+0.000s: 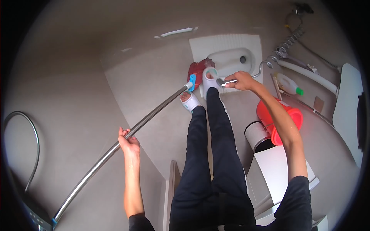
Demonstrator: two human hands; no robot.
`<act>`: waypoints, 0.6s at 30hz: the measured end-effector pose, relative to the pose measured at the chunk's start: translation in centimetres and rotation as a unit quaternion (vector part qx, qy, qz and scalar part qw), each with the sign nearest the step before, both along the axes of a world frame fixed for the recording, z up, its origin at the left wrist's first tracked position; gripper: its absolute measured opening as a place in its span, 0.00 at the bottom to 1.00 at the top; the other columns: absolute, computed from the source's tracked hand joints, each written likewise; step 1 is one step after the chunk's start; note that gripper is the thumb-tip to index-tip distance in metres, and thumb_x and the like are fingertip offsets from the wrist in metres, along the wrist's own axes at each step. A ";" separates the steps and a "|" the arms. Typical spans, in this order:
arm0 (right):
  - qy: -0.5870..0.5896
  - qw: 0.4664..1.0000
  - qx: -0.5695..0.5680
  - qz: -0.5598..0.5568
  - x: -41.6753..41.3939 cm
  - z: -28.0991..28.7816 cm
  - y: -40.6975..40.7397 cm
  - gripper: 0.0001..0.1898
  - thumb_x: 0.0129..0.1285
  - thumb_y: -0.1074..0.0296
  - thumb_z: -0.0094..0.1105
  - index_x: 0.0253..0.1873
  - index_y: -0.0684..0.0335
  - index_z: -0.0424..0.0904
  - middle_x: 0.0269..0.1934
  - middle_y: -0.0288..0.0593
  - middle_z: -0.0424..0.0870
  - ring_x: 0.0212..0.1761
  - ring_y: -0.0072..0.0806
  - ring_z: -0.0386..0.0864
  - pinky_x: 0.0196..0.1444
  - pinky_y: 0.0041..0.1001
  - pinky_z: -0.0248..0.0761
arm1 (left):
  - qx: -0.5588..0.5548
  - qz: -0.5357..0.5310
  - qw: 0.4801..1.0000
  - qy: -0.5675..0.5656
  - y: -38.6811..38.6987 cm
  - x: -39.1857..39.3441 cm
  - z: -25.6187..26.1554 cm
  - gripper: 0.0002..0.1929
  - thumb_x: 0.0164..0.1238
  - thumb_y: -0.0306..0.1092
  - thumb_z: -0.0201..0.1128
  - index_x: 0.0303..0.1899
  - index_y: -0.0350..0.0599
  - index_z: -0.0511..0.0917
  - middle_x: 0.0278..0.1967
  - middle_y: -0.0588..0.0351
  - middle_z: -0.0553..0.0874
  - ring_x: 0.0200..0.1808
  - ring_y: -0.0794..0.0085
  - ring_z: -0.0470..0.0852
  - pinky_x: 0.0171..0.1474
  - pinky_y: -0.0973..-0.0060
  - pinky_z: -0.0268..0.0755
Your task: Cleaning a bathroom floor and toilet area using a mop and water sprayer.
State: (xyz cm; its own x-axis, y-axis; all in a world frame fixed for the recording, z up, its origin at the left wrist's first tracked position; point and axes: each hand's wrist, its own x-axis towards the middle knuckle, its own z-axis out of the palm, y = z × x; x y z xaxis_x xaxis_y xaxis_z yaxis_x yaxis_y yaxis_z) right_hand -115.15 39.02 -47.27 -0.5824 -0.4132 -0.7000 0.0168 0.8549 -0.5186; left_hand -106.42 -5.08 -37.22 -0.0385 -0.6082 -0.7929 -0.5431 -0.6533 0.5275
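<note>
My left hand (129,142) grips the steel pole (157,110) of a mop, which slants from the lower left up to the floor. At its far end, a blue and white joint (192,82) meets the wet-looking red mop cloth (197,70), bunched on the floor beside the squat toilet (199,46). In my right hand (242,81) is a chrome hand sprayer (226,83), pointing towards the cloth. A pale spray of water seems to cross over my white slipper (210,82) to it. The sprayer's coiled metal hose (286,43) runs to the upper right.
Right of my legs are a red bucket (264,111), a small bin (255,132) and a white cabinet (273,170). A bottle with a green cap (299,91) lies by a white pipe (309,73). At far left, a shower hose (37,141) hangs on the wall.
</note>
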 end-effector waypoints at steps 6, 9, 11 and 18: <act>-0.067 0.997 -0.001 -0.029 -2.3 -1.9 -2.6 0.22 0.48 0.42 0.56 0.43 0.49 0.80 0.39 0.44 0.81 0.46 0.41 0.75 0.49 0.33 0.66 | -0.028 -0.019 0.999 0.032 3.0 -0.8 1.7 0.09 0.60 0.41 0.56 0.26 0.56 0.65 0.26 0.72 0.73 0.29 0.90 0.68 0.28 0.85 0.51; -0.017 0.998 0.026 -0.051 -3.3 -4.0 -0.5 0.22 0.50 0.43 0.54 0.43 0.52 0.80 0.38 0.45 0.81 0.41 0.41 0.76 0.46 0.33 0.67 | -0.066 -0.060 0.994 0.060 5.7 -2.0 3.5 0.11 0.60 0.40 0.57 0.24 0.54 0.63 0.28 0.68 0.73 0.33 0.86 0.66 0.36 0.82 0.50; -0.060 0.996 0.037 -0.050 -4.2 -3.6 -0.3 0.22 0.50 0.43 0.55 0.43 0.53 0.80 0.36 0.44 0.81 0.39 0.40 0.77 0.44 0.32 0.67 | -0.083 -0.086 0.991 0.062 6.2 -2.5 4.6 0.12 0.60 0.40 0.57 0.23 0.54 0.63 0.28 0.68 0.73 0.33 0.86 0.66 0.36 0.81 0.49; -0.182 0.965 -0.030 -0.185 -3.3 -3.2 0.5 0.20 0.54 0.50 0.58 0.43 0.60 0.80 0.22 0.35 0.72 0.26 0.21 0.66 0.29 0.22 0.63 | -0.129 -0.157 0.971 0.126 8.0 -3.1 5.5 0.15 0.59 0.35 0.58 0.21 0.49 0.60 0.27 0.61 0.71 0.35 0.80 0.68 0.50 0.76 0.55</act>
